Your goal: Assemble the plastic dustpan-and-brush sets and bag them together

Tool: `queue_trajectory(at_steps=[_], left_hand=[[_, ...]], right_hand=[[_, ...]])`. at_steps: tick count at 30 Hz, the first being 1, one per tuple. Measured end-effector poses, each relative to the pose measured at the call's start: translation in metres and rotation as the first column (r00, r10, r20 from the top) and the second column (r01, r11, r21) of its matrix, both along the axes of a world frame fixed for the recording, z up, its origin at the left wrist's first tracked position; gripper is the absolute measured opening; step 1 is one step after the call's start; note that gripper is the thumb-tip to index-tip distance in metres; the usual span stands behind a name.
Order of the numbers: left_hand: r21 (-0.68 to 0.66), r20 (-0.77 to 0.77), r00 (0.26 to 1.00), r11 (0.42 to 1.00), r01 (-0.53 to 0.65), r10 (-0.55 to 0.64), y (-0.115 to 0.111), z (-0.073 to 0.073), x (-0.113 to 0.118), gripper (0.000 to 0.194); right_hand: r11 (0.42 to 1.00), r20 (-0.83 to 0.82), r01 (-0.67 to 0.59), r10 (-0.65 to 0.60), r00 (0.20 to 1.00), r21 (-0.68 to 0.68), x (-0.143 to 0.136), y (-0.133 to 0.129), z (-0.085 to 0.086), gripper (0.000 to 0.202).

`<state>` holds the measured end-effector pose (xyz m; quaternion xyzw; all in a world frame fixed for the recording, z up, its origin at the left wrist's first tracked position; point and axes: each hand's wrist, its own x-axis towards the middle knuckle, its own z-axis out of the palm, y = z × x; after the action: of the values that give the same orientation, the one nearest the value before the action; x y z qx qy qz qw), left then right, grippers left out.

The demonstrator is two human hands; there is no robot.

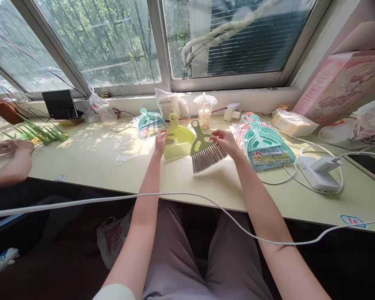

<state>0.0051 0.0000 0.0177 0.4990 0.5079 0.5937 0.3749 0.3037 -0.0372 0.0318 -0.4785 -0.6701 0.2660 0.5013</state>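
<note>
My left hand [161, 141] is closed on the left edge of a yellow-green dustpan [178, 146], which stands tilted over the table with its handle pointing away from me. In my right hand [225, 141] is a small olive-green hand brush [202, 143], gripped at its right side. Its dark bristles [208, 159] point down toward me, and its handle leans toward the dustpan. Beyond my left hand lies a teal dustpan set in clear wrap [150, 124]. Right of my right hand, several wrapped teal and pink sets [267, 143] are piled.
A white cable [181, 194] crosses in front of the table edge, over my forearms. A lidded drink cup [204, 112] stands at the back. A power strip [318, 174] with cables lies on the right. Another person's hands [17, 150] are at the left beside green stalks [48, 135].
</note>
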Motion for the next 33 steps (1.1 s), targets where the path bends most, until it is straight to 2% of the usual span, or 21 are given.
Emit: queue_trajectory(at_steps=[1, 3, 5, 7, 9, 11, 13, 16, 18, 19, 22, 24, 26, 29, 33], left_hand=[[0.036, 0.02, 0.999, 0.999, 0.026, -0.026, -0.004, 0.005, 0.002, 0.027], [0.097, 0.014, 0.989, 0.985, 0.145, -0.147, -0.015, 0.013, 0.013, 0.037], [0.11, -0.036, 0.943, 0.937, 0.333, -0.331, -0.025, 0.016, 0.029, 0.048], [0.104, -0.114, 0.889, 0.884, 0.455, -0.444, -0.034, 0.014, 0.046, 0.055], [0.128, -0.189, 0.878, 0.875, 0.466, -0.44, -0.038, 0.012, 0.06, 0.055], [0.181, -0.219, 0.899, 0.89, 0.418, -0.378, -0.039, 0.009, 0.068, 0.053], [0.217, -0.191, 0.926, 0.906, 0.363, -0.325, -0.038, 0.007, 0.071, 0.052], [0.235, -0.122, 0.956, 0.928, 0.288, -0.266, -0.036, 0.008, 0.069, 0.055], [0.245, -0.107, 0.963, 0.932, 0.266, -0.247, -0.036, 0.009, 0.067, 0.055], [0.25, -0.104, 0.964, 0.931, 0.265, -0.246, -0.036, 0.009, 0.066, 0.055], [0.26, -0.099, 0.96, 0.924, 0.279, -0.262, -0.038, 0.009, 0.068, 0.051], [0.248, -0.107, 0.953, 0.92, 0.303, -0.285, -0.038, 0.009, 0.07, 0.051], [0.225, -0.132, 0.935, 0.909, 0.352, -0.33, -0.039, 0.01, 0.071, 0.051], [0.199, -0.179, 0.902, 0.884, 0.423, -0.392, -0.039, 0.012, 0.07, 0.045], [0.203, -0.191, 0.901, 0.883, 0.423, -0.388, -0.042, 0.013, 0.07, 0.042]], right_hand=[[0.998, -0.094, -0.053, 0.055, 0.994, 0.023, -0.006, -0.002, 0.003, 0.045], [0.997, -0.18, -0.051, 0.062, 0.982, 0.062, -0.019, -0.008, 0.007, 0.049], [0.994, -0.131, 0.057, -0.045, 0.99, 0.089, -0.032, -0.016, 0.007, 0.045], [0.973, 0.012, 0.195, -0.198, 0.98, 0.121, -0.043, -0.025, 0.005, 0.037], [0.946, 0.161, 0.279, -0.306, 0.938, 0.167, -0.051, -0.032, 0.001, 0.029], [0.923, 0.256, 0.317, -0.368, 0.894, 0.219, -0.055, -0.037, -0.001, 0.025], [0.894, 0.284, 0.348, -0.424, 0.86, 0.281, -0.056, -0.04, -0.001, 0.024], [0.847, 0.228, 0.39, -0.486, 0.844, 0.362, -0.054, -0.038, 0.0, 0.023], [0.853, 0.154, 0.369, -0.448, 0.881, 0.37, -0.051, -0.033, 0.0, 0.028], [0.875, 0.117, 0.327, -0.389, 0.914, 0.356, -0.049, -0.03, -0.001, 0.033], [0.962, 0.035, 0.102, -0.114, 0.993, 0.252, -0.042, -0.021, -0.004, 0.044], [0.984, -0.018, -0.007, 0.011, 1.0, 0.18, -0.039, -0.015, -0.007, 0.042], [0.989, -0.077, -0.02, 0.031, 0.997, 0.145, -0.038, -0.012, -0.011, 0.04], [0.993, -0.138, 0.018, -0.002, 0.99, 0.12, -0.04, -0.011, -0.014, 0.039], [0.995, -0.161, 0.06, -0.047, 0.986, 0.078, -0.045, -0.012, -0.018, 0.035]])
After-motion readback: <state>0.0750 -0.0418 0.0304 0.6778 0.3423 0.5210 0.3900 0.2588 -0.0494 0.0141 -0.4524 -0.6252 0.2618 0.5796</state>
